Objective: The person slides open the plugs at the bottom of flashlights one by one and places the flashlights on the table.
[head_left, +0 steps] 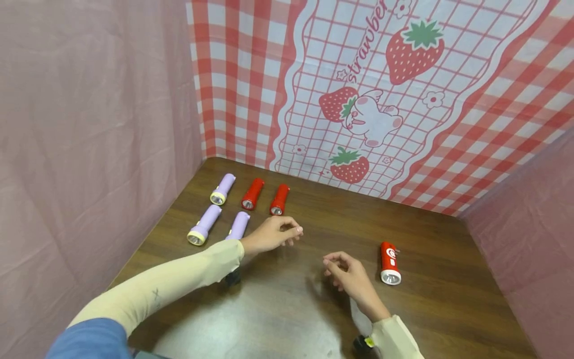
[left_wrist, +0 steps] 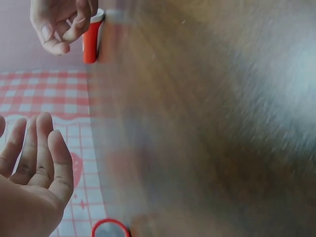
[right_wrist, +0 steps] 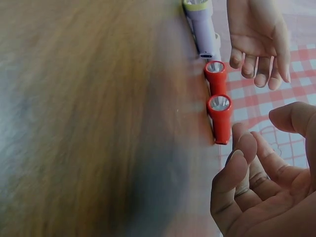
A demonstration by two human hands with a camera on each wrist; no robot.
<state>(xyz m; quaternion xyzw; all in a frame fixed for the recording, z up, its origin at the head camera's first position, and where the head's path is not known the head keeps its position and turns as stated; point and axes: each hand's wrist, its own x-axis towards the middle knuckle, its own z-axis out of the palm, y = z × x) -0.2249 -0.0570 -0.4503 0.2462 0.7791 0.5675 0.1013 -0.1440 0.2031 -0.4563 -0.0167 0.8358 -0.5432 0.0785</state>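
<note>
Above the middle of the table my left hand (head_left: pixel 274 233) hovers with loosely bent fingers, holding nothing. A red flashlight (head_left: pixel 280 199) lies just beyond it, and a second red flashlight (head_left: pixel 253 194) lies to the left of that one. Beneath the left wrist, a lilac flashlight (head_left: pixel 238 225) is partly hidden by the sleeve. My right hand (head_left: pixel 351 275), relaxed and holding nothing, is held over the table to the left of a red flashlight with a white head (head_left: pixel 390 263). In the right wrist view, the right fingers (right_wrist: pixel 232 173) are gently curved around no object.
Two more lilac flashlights with pale yellow rims, one farther back (head_left: pixel 222 189) and one nearer (head_left: pixel 204 225), lie on the left of the brown wooden table (head_left: pixel 332 214). A checked strawberry cloth (head_left: pixel 350 119) hangs behind, with pink cloth (head_left: pixel 103 99) at the sides.
</note>
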